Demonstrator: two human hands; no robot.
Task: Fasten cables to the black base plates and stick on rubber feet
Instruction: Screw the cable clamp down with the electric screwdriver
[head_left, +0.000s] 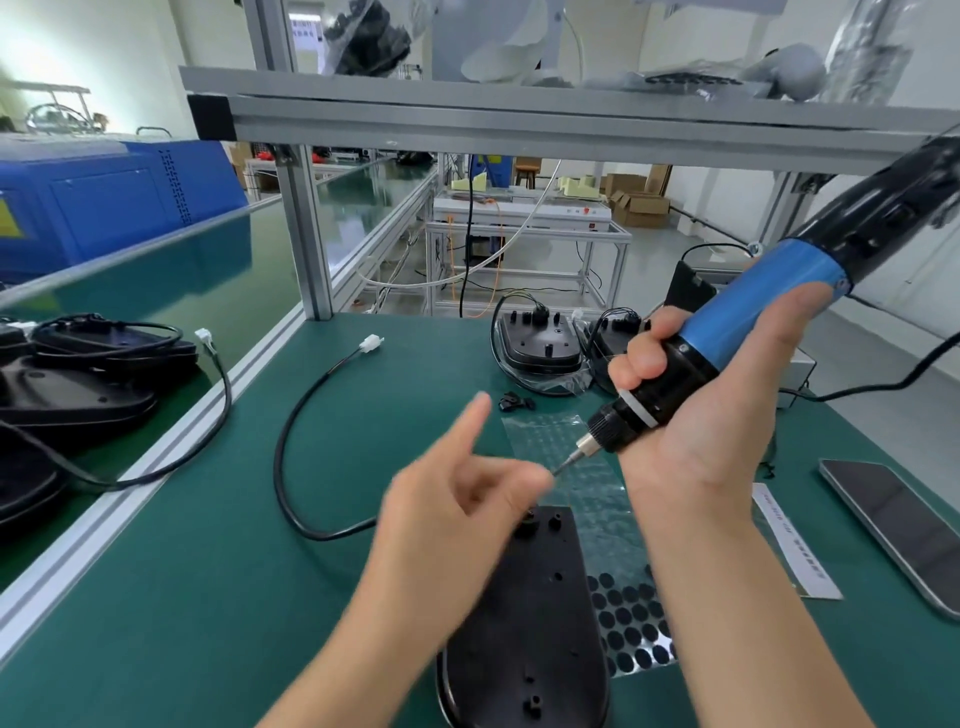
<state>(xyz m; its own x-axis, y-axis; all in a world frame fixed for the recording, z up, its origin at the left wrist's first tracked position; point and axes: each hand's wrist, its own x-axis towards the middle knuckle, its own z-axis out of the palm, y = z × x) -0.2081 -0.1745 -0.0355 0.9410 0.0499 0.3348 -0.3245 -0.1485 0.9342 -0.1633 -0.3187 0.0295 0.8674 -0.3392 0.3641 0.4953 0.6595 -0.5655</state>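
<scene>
The green bench (218, 597) carries everything, its mat smooth and matte, edged at left by a ribbed aluminium rail; taking the near base plate (535, 613) as the landmark, all else is placed from it. That plate lies flat at the bench's near edge between the forearms, an elongated rounded slab of dull black plastic dotted with screw holes and small bosses, probably set hollow side up so the fixings can be reached. Left of it the black cable (291, 431) loops away over the mat, glossy and round, ending in a white plug (371, 343) far beyond the plate; its near end runs toward the plate behind the left hand, not visibly fastened yet. Beyond the plate two more plates (540, 345) wait with wires attached; far left another stack (78, 374) sits past the rail. Above the plate the right hand (711, 405) wraps the driver (748, 332), fingers curled tight round its black collar and blue barrel, bit angled down at the plate's far end, likely for a screw. The left hand (467, 499) hovers over that end, forefinger straight, thumb and other fingers pinched at the bit tip; whether they hold a screw I cannot tell. Right of the plate, partly under the wrist, lies the clear sheet of feet (631, 623), small round black discs in rows, within reach for sticking.
</scene>
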